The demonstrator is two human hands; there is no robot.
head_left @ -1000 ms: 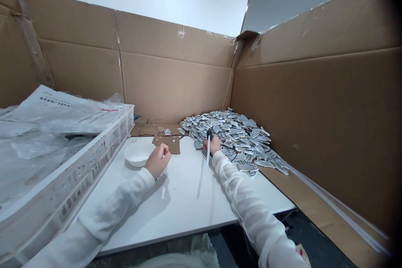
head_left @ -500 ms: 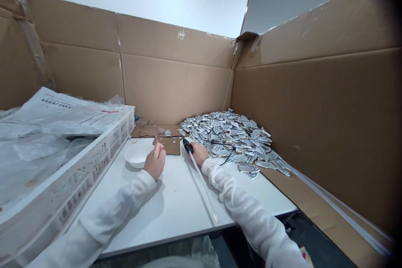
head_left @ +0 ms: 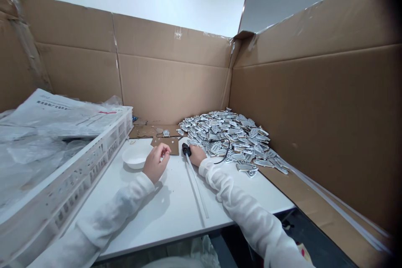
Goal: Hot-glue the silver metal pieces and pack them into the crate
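My right hand (head_left: 197, 155) is wrapped round a black glue gun (head_left: 186, 149). A long translucent glue stick (head_left: 197, 188) runs from the gun's rear back toward the table's front edge. My left hand (head_left: 156, 162) hovers over the white table with fingers loosely bent and thumb apart, and I see nothing in it. It is beside a shallow white dish (head_left: 135, 155) and overlaps the near side of a flat cardboard piece (head_left: 173, 145). Just beyond my right hand lies a large heap of small grey-and-white pieces (head_left: 226, 132).
A white plastic crate (head_left: 94, 167) with papers and clear plastic bags stands on the left. Cardboard walls (head_left: 176, 79) enclose the back and right of the white table (head_left: 141, 226). A black cord (head_left: 226, 155) loops beside my right wrist.
My left hand has loosened from a closed shape and its fingers have spread toward the right. The glue stick's rear end has swung a little left as the gun turned in my right hand.
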